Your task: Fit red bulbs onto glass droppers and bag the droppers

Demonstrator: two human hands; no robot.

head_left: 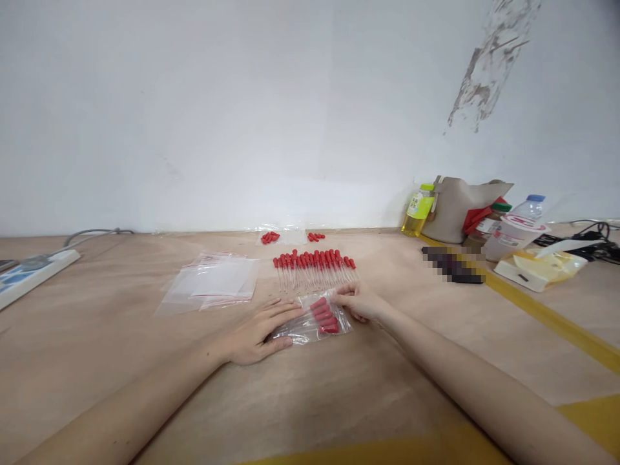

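Note:
A clear plastic zip bag lies on the table in front of me, holding several droppers with red rubber bulbs. My left hand rests flat on the bag's left end, fingers stretched out. At the upper right edge of the bag, my right hand pinches the plastic between thumb and fingers. Just beyond the bag, a row of glass droppers lies side by side, red bulbs facing the wall. Left of that row is a loose stack of flat zip bags.
Two small piles of red bulbs lie near the wall on clear plastic. A white power strip is at far left. On the right stand a yellow-green bottle, a grey bag, a cup, a yellow packet and black cables.

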